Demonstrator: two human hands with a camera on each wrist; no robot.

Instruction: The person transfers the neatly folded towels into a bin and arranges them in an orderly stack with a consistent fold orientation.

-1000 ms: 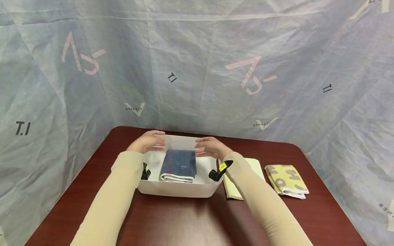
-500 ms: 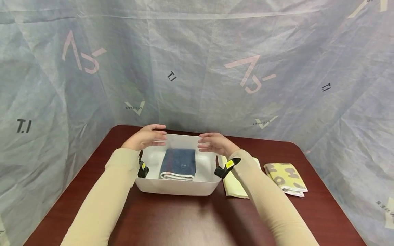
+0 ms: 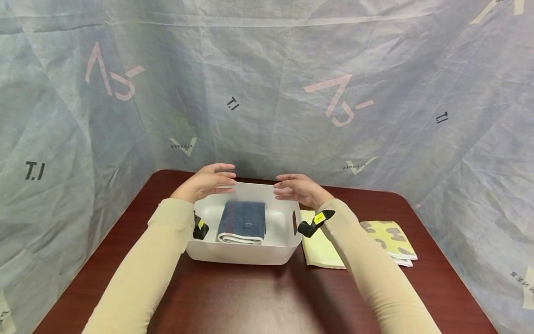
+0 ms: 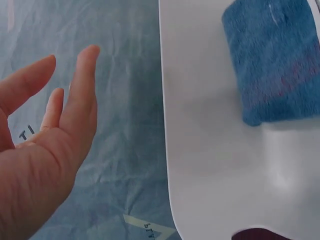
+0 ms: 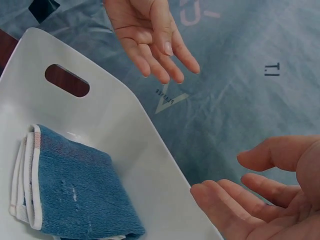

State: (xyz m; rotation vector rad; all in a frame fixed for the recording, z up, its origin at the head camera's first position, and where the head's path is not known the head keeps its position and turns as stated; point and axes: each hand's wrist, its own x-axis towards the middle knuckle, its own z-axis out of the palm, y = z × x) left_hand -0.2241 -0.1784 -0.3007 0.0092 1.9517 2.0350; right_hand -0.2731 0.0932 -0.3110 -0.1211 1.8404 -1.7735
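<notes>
A folded blue towel [image 3: 243, 220] with white edging lies inside a white plastic basket [image 3: 242, 255] on the table. Above the basket's back left part my left hand [image 3: 206, 181] hovers, fingers extended and holding nothing. Facing it over the back right part, my right hand [image 3: 302, 189] is likewise empty, its fingers loosely bent. In the left wrist view the thumb and fingers of the left hand [image 4: 55, 125] are apart. Both hands show in the right wrist view, the right hand [image 5: 265, 195] near the basket's rim, with nothing between its fingers.
Right of the basket lies a folded pale yellow cloth [image 3: 321, 250], partly under the right forearm. Farther right is a folded yellow towel [image 3: 392, 239] with grey letters, partly covered by the sleeve. A grey printed sheet [image 3: 267, 93] hangs behind the dark red table [image 3: 233, 297].
Both hands have risen slightly and moved a little away from the towel; the right hand has shifted right. The blue towel stays in the basket.
</notes>
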